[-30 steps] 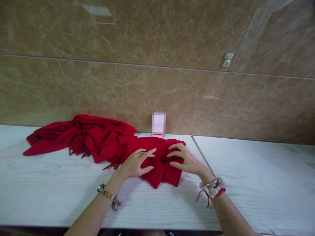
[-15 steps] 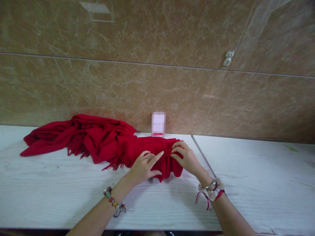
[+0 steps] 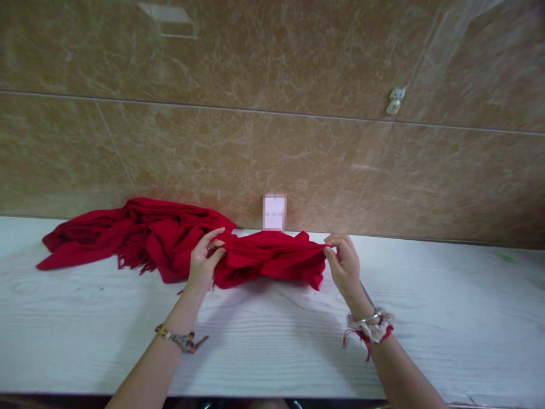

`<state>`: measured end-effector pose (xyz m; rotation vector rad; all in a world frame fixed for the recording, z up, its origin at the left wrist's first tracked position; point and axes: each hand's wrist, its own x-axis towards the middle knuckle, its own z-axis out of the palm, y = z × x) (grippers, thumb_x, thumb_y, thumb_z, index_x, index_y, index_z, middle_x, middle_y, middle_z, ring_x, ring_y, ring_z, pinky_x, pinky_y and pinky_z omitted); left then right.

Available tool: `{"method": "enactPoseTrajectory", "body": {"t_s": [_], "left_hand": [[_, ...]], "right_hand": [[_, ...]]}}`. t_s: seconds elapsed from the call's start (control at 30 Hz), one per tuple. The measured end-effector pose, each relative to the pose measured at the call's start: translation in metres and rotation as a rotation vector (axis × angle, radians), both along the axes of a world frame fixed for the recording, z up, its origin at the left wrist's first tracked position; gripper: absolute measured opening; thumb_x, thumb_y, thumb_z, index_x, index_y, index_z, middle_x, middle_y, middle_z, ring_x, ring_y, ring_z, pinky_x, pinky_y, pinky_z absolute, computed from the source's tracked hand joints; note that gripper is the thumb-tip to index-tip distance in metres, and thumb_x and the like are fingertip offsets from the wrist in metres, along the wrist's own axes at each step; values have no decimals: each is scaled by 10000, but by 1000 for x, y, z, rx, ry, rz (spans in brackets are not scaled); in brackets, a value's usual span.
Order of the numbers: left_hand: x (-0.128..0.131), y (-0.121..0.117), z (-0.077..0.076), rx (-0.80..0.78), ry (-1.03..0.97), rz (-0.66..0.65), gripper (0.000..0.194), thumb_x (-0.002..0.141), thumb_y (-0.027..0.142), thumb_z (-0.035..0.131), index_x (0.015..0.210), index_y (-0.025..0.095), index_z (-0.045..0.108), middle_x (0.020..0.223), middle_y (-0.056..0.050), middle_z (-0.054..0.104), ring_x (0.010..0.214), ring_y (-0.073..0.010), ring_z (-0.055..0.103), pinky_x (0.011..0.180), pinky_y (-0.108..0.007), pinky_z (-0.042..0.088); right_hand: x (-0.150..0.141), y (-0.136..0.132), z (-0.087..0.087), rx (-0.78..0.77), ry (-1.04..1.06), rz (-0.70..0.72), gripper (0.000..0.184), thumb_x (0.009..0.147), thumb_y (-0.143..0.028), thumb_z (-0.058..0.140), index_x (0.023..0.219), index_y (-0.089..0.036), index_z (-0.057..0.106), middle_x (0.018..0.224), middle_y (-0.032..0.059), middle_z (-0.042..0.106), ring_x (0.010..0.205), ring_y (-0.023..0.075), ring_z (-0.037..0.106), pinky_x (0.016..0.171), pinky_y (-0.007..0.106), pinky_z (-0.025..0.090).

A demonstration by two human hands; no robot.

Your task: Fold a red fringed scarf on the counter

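A red fringed scarf (image 3: 272, 255) lies bunched along the back of the white surface, its right part stretched between my two hands. My right hand (image 3: 344, 264) pinches the scarf's right edge between thumb and fingers. On the other side, my left hand (image 3: 205, 261) has thumb and fingers closed on the cloth near the scarf's middle. The left part of the scarf rests in a loose heap with fringe showing. Bracelets circle both wrists, with a scrunchie on the right one.
A brown marbled tile wall (image 3: 204, 153) rises behind the white wood-grain table (image 3: 272, 352). Against it stands a small pale card or box (image 3: 275, 211), blurred out, behind the scarf. A white cat-shaped piece (image 3: 395, 100) is fixed on the wall at upper right.
My hands have moved apart, the left to the left and the right to the right. The scarf's right part is now pulled taut between them, its near edge raised off the table.
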<state>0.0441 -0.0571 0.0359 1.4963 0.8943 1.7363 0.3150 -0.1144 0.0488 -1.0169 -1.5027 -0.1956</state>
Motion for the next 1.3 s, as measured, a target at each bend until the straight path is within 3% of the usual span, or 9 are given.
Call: {"method": "enactPoseTrajectory", "body": {"t_s": [0.13, 0.3, 0.4, 0.5, 0.67, 0.83, 1.0, 1.17, 1.3], "left_hand": [[-5, 4, -1, -28, 14, -89, 436, 617, 358, 664, 1008, 175, 601, 618, 36, 558, 519, -91, 518, 496, -193, 433], [5, 13, -19, 7, 434, 43, 365, 709, 251, 551, 1065, 175, 578, 750, -13, 638, 722, -166, 610, 733, -309, 498], [12, 12, -29, 158, 697, 143, 464, 678, 87, 461, 1115, 205, 560, 892, -36, 643, 838, -186, 603, 824, -351, 477], [16, 4, -30, 386, 854, 239, 585, 632, -13, 372, 1146, 201, 554, 1008, -66, 616, 952, -195, 563, 872, -367, 443], [16, -5, -22, 561, 1098, -27, 609, 708, -33, 317, 1238, 217, 480, 830, -18, 673, 782, -151, 602, 769, -321, 442], [16, -10, -19, 505, 1117, -99, 553, 805, 149, 434, 1343, 220, 332, 843, -9, 695, 770, -160, 619, 804, -342, 415], [22, -14, -20, 467, 1141, -90, 753, 717, 374, 652, 1358, 214, 290, 909, -37, 699, 843, -201, 620, 795, -349, 417], [26, -13, -24, 479, 1190, -26, 819, 683, 292, 704, 1366, 218, 259, 903, -32, 693, 816, -200, 623, 796, -357, 416], [29, -11, -28, 534, 1178, 7, 751, 706, 158, 666, 1352, 228, 289, 847, -13, 686, 791, -189, 617, 782, -357, 430]], "right_hand": [[3, 1, 0, 37, 55, -4, 138, 844, -271, 443, 719, -229, 483, 723, 19, 528, 723, 178, 519, 651, 330, 437], [6, 20, -20, -177, 1, -80, 139, 796, -257, 488, 668, -219, 529, 695, 23, 544, 664, 174, 512, 589, 314, 446], [3, 28, -35, -260, -92, -97, 127, 772, -189, 489, 688, -205, 583, 710, 37, 556, 680, 182, 524, 637, 338, 463], [-2, 27, -41, -220, -188, -90, 241, 776, -104, 433, 845, -200, 643, 829, 70, 572, 784, 202, 530, 710, 364, 463], [-4, 18, -34, -128, -454, 37, 390, 809, -35, 365, 875, -250, 684, 887, 69, 594, 837, 204, 521, 746, 393, 434], [-4, 10, -25, -144, -558, 156, 318, 823, -79, 405, 915, -225, 671, 900, 80, 600, 844, 204, 537, 737, 388, 443], [-9, -1, -14, -107, -567, 183, 294, 839, -236, 473, 1110, -227, 587, 986, 94, 589, 907, 227, 526, 779, 429, 435], [-21, -10, -10, -107, -710, 235, 308, 778, -395, 589, 1015, -203, 631, 1010, 98, 595, 930, 244, 506, 777, 431, 422], [-27, -7, -13, -149, -794, 176, 174, 754, -295, 635, 897, -199, 658, 1004, 88, 609, 917, 244, 496, 764, 420, 416]]}}
